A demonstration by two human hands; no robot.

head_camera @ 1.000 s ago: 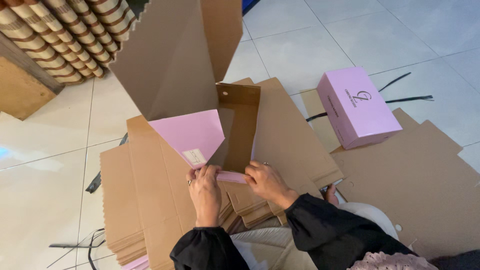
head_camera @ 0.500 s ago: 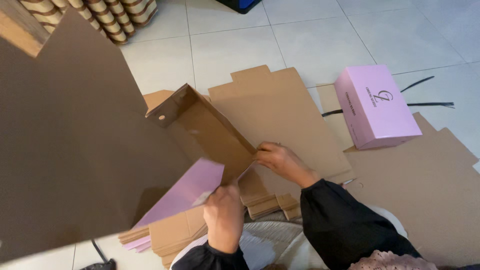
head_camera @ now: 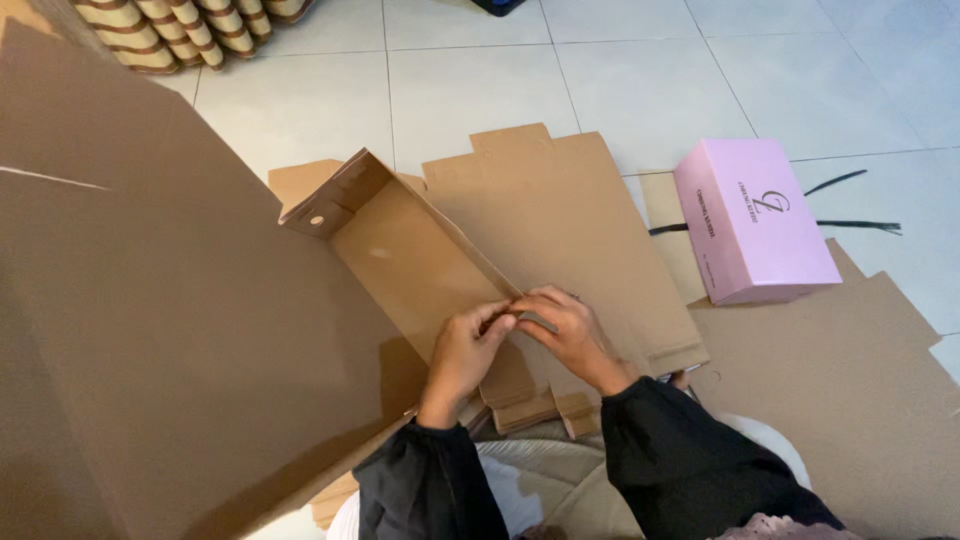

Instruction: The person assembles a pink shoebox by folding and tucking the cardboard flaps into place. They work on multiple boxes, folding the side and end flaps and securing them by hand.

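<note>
I hold a half-folded brown cardboard box (head_camera: 400, 250) over a stack of flat cardboard blanks (head_camera: 570, 220) on the tiled floor. My left hand (head_camera: 465, 350) and my right hand (head_camera: 565, 330) meet at the near corner of the box's side wall, fingertips pinching the cardboard edge there. The box's big lid panel (head_camera: 170, 340) stands up at the left and fills that side of the view. A short end flap with a round hole (head_camera: 325, 200) rises at the far end. Both sleeves are black.
A closed pink box (head_camera: 755, 220) lies on the cardboard at the right. More flat brown cardboard (head_camera: 850, 400) spreads at the lower right. Black straps (head_camera: 850, 200) lie on the tiles beyond it. Striped brown-and-cream rolls (head_camera: 190, 30) are stacked at the top left.
The box has been turned over: its pink face no longer shows and the brown inside faces up. The left hand has moved up to join the right at the side wall's corner.
</note>
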